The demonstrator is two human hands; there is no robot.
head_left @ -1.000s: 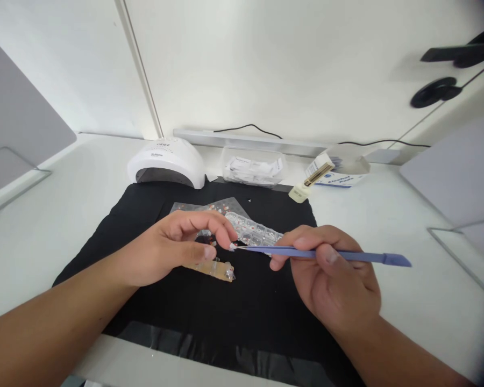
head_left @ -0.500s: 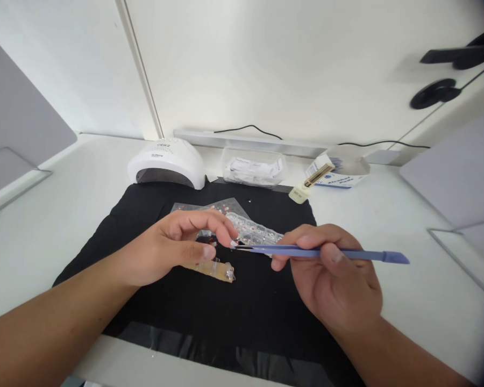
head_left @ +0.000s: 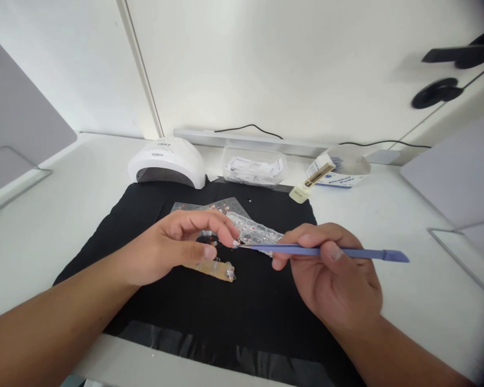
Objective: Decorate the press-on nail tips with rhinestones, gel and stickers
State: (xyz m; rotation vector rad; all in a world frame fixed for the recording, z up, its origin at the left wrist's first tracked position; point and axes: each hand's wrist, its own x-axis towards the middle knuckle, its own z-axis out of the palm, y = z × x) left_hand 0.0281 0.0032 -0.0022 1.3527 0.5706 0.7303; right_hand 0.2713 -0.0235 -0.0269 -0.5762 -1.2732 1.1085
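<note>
The blue tool (head_left: pixel 318 251), pinched in the right hand (head_left: pixel 334 274), has nudged its tip back against the left hand (head_left: pixel 177 244), whose curled fingers (head_left: pixel 226 232) pin a small white piece above the black mat (head_left: pixel 262 306); contact is regained.

the blue tool's (head_left: pixel 318 251) tip has edged back up against the left hand's (head_left: pixel 177 244) fingertip.

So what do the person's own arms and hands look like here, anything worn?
Both forearms are bare up to the frame edge: no sleeves in view. The left hand and right hand carry no gloves, rings, watch or bands. Fingernails look short and unpainted. No markings or cables on either arm.
</note>
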